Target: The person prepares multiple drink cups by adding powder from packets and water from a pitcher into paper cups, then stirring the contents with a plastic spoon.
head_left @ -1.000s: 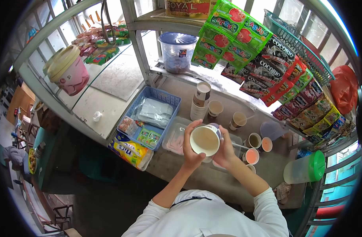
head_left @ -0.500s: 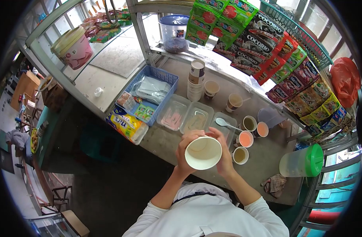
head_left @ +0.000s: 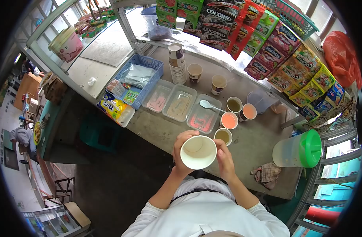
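Observation:
Between my two hands is a white paper cup (head_left: 198,155), its mouth tilted up toward me; nothing but a faint line shows inside. My left hand (head_left: 180,148) curls around the cup's left side, and my right hand (head_left: 225,160) grips it from the right. Just beyond stand paper cups of drink: a murky olive one (head_left: 223,137), a pink-orange one (head_left: 229,120), another pink-orange one (head_left: 249,111) and a dark green one (head_left: 233,104). A white spoon (head_left: 208,105) rests across a clear plastic container (head_left: 200,118) with pinkish residue.
A stack of paper cups (head_left: 177,69) stands behind more clear containers (head_left: 180,103). At the left is a blue basket (head_left: 147,85) with packets. A green-lidded jug (head_left: 293,150) and a crumpled cloth (head_left: 266,174) lie right. Drink sachets (head_left: 220,23) hang above the counter's back.
The view has shifted, so the counter things appear further left and higher. Both hands still hold the cup, now slightly lower and nearer my body.

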`<state>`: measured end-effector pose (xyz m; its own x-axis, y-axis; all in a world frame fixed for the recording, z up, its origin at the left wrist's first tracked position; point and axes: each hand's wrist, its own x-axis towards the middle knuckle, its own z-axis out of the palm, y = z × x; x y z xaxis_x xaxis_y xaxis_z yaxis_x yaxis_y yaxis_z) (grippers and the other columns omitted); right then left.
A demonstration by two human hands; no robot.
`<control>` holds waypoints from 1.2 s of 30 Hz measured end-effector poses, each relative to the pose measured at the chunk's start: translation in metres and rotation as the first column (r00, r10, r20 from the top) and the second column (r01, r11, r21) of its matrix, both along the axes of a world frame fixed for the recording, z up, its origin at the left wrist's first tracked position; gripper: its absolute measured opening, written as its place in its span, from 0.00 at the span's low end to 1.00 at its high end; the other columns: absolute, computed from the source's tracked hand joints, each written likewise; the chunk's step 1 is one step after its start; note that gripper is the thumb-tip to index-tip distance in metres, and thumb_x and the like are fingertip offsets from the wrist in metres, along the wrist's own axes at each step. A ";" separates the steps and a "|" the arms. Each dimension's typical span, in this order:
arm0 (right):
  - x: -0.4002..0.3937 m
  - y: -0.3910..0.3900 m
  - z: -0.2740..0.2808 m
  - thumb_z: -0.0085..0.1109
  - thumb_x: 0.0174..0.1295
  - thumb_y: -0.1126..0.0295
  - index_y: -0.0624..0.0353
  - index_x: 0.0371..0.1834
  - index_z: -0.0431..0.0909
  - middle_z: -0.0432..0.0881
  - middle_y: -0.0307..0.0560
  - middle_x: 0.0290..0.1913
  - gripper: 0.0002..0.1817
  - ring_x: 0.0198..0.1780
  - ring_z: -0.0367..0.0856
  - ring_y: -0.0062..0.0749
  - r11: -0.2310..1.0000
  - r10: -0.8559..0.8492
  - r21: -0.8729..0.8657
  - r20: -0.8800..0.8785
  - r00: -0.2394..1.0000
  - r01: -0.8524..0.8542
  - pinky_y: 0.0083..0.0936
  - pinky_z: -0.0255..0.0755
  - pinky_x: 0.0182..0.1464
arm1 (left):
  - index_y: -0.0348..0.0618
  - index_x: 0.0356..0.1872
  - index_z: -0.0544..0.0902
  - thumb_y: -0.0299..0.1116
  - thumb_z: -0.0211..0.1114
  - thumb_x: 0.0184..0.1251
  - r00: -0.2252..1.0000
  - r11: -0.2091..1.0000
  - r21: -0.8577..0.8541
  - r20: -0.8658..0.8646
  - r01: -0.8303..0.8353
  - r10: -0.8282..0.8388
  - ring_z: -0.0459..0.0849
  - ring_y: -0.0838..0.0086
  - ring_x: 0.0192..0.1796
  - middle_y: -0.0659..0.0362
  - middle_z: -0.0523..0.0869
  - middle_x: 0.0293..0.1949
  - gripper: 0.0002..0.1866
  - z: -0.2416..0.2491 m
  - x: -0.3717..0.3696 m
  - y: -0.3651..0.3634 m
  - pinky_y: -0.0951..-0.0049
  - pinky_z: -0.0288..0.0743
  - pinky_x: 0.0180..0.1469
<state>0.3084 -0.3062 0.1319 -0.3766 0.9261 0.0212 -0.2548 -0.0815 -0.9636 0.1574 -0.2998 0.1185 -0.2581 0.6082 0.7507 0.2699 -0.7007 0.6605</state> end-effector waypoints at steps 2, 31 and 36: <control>0.012 -0.006 -0.008 0.43 0.70 0.55 0.64 0.58 0.72 0.76 0.46 0.54 0.24 0.57 0.73 0.29 0.998 -0.018 -0.056 -0.002 1.000 0.017 0.28 0.67 0.56 | 0.39 0.57 0.67 0.28 0.81 0.43 1.000 0.999 -0.042 -0.025 0.004 -0.005 0.82 0.58 0.52 0.47 0.80 0.50 0.39 -0.002 0.010 -0.006 0.62 0.77 0.54; 0.122 -0.024 -0.036 0.64 0.61 0.63 0.55 0.63 0.72 0.77 0.44 0.52 0.26 0.45 0.79 0.28 0.995 0.094 -0.010 0.468 0.879 -0.102 0.26 0.70 0.49 | 0.38 0.65 0.62 0.31 0.80 0.45 0.934 0.781 -0.530 0.302 0.330 -0.190 0.78 0.69 0.57 0.54 0.77 0.55 0.45 -0.034 0.092 -0.041 0.68 0.72 0.60; 0.144 -0.018 -0.036 0.64 0.59 0.58 0.54 0.63 0.72 0.77 0.51 0.54 0.29 0.50 0.79 0.42 0.976 0.093 0.056 0.772 0.629 -0.213 0.36 0.70 0.53 | 0.41 0.65 0.63 0.32 0.79 0.47 0.947 0.747 -0.613 0.313 0.256 -0.068 0.78 0.69 0.57 0.54 0.77 0.55 0.44 -0.045 0.071 -0.041 0.68 0.71 0.60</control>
